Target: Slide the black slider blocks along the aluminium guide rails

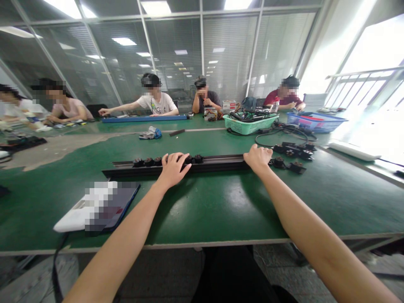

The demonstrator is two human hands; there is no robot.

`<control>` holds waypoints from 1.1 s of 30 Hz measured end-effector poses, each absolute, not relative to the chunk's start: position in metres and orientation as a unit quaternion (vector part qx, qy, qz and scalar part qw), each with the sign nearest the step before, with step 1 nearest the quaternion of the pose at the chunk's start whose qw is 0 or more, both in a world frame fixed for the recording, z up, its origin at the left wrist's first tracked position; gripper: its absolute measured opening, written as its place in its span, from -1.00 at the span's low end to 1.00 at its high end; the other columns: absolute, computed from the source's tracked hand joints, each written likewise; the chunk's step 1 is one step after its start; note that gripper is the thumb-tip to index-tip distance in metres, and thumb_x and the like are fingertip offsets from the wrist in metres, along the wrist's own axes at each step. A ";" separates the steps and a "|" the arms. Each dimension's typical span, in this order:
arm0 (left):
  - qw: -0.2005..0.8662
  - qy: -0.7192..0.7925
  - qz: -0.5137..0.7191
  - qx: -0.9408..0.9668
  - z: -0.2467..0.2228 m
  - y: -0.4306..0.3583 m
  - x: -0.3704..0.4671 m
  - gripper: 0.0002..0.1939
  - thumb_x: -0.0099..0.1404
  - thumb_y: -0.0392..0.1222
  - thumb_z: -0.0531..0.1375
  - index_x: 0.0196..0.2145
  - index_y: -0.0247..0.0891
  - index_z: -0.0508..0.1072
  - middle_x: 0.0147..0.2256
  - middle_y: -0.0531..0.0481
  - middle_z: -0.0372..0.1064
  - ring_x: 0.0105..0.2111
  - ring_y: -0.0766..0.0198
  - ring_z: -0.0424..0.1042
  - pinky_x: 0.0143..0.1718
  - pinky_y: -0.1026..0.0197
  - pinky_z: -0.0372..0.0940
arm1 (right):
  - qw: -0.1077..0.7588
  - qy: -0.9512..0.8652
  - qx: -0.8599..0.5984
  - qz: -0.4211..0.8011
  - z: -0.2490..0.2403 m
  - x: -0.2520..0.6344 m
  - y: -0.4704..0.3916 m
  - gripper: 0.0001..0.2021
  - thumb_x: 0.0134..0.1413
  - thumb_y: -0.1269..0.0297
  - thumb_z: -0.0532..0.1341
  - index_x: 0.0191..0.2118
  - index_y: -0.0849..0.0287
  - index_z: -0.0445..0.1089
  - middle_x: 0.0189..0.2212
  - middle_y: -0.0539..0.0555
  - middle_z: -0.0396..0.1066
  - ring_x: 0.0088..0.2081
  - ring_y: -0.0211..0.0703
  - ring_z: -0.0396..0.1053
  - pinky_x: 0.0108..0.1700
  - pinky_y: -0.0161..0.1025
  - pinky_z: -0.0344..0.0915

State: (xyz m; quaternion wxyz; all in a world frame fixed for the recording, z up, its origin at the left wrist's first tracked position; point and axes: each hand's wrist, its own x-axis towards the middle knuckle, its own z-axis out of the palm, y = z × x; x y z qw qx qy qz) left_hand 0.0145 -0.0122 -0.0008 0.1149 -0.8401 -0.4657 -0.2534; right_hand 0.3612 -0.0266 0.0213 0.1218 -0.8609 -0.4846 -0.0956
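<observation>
A long black channel-shaped rail lies across the green table in front of me. Several round black socket modules sit in a row inside its left half. My left hand rests over these modules with its fingers spread, and its palm hides some of them. At the rail's right end, my right hand is closed around the end, with the fingertips partly hidden. Just beyond that hand, loose black socket modules lie on the table, with more piled behind them.
A tablet-like device and a white object lie near the front left. Farther back are a cloth, a green basket of cables, and a blue basket. Several people sit along the far side, one by a blue bar.
</observation>
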 end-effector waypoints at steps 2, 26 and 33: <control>0.114 -0.464 -0.253 -0.841 -0.001 -0.012 0.015 -0.49 0.50 0.08 -0.01 0.30 -0.10 0.35 0.18 -0.19 0.34 0.26 -0.04 0.21 0.38 -0.23 -0.20 | 0.119 -0.480 -0.864 -0.096 0.021 0.363 -0.026 -0.56 0.25 0.20 0.08 0.09 0.43 0.38 0.04 0.50 0.45 0.13 0.30 0.37 0.08 0.00 0.07; 0.113 -0.468 -0.251 -0.840 -0.002 -0.013 0.015 -0.49 0.50 0.07 0.00 0.30 -0.08 0.35 0.19 -0.19 0.33 0.26 -0.05 0.20 0.39 -0.24 -0.21 | 0.098 -0.443 -0.885 -0.101 0.022 0.378 -0.025 -0.62 0.28 0.30 0.09 0.09 0.41 0.42 0.08 0.53 0.39 0.14 0.28 0.33 0.06 0.01 0.05; 0.115 -0.467 -0.250 -0.840 -0.003 -0.013 0.013 -0.48 0.51 0.07 -0.01 0.31 -0.10 0.34 0.19 -0.20 0.33 0.26 -0.05 0.20 0.39 -0.23 -0.21 | 0.150 -0.457 -0.871 -0.099 0.012 0.389 -0.020 -0.61 0.41 0.16 0.07 0.11 0.37 0.37 0.03 0.46 0.45 0.12 0.26 0.34 0.09 0.05 0.00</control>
